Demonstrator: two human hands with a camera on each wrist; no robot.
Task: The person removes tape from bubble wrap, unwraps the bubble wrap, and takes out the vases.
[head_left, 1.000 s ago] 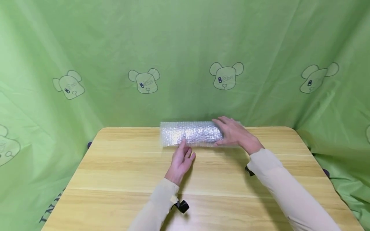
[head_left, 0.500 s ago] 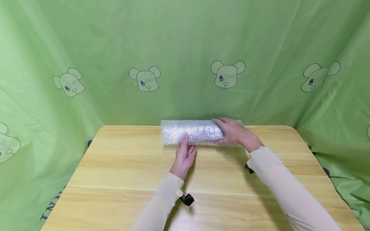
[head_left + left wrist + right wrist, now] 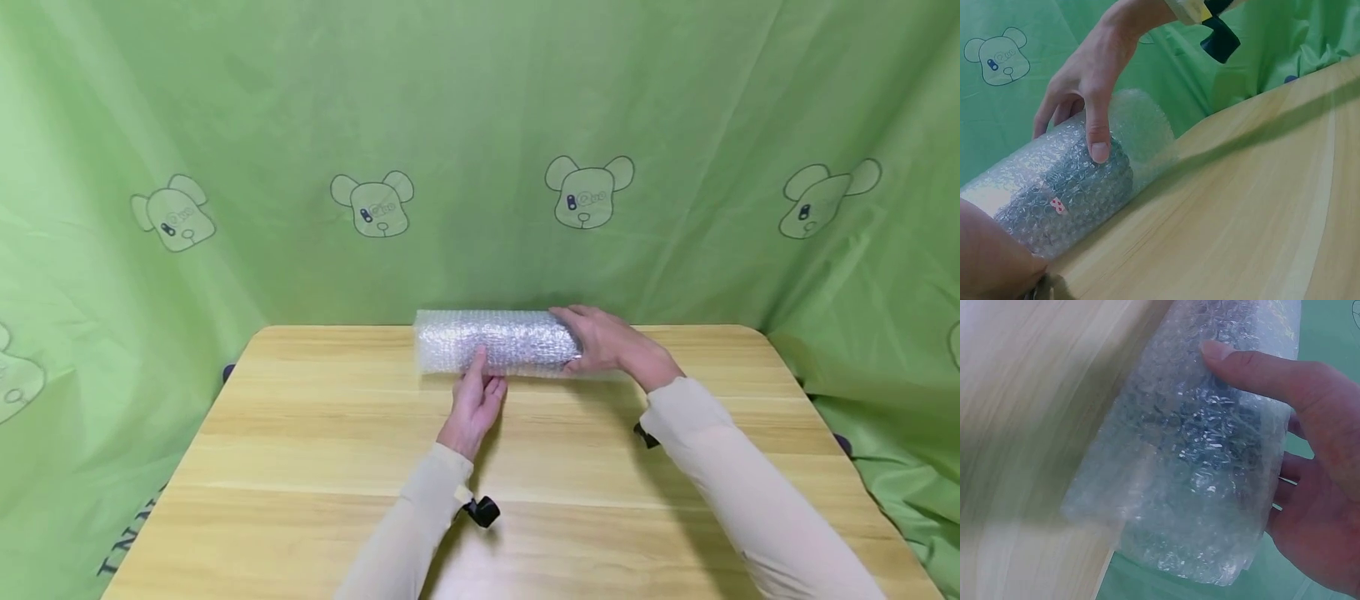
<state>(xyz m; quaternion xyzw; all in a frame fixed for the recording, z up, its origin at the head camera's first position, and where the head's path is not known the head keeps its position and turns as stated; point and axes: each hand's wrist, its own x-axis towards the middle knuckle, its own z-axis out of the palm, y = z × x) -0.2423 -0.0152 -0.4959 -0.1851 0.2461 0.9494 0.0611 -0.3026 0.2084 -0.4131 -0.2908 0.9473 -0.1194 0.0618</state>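
A bundle rolled in clear bubble wrap lies crosswise at the far edge of the wooden table. Something dark shows through the wrap, too blurred to name, and a small red-and-white patch is visible in the left wrist view. My right hand grips the bundle's right part, thumb in front and fingers over the top and back. At the lower front, my left hand holds it with the thumb on the front face and the other fingers at the underside, partly hidden. Loose wrap extends past the dark content at the right end.
A green curtain printed with bear heads hangs right behind the table and along both sides. Black wrist cameras are strapped at the cuffs of both light sleeves.
My left hand has moved slightly up and in, its thumb now on the wrap and its fingers at the bottom edge. The right hand keeps its grip; the bundle stays about in place.
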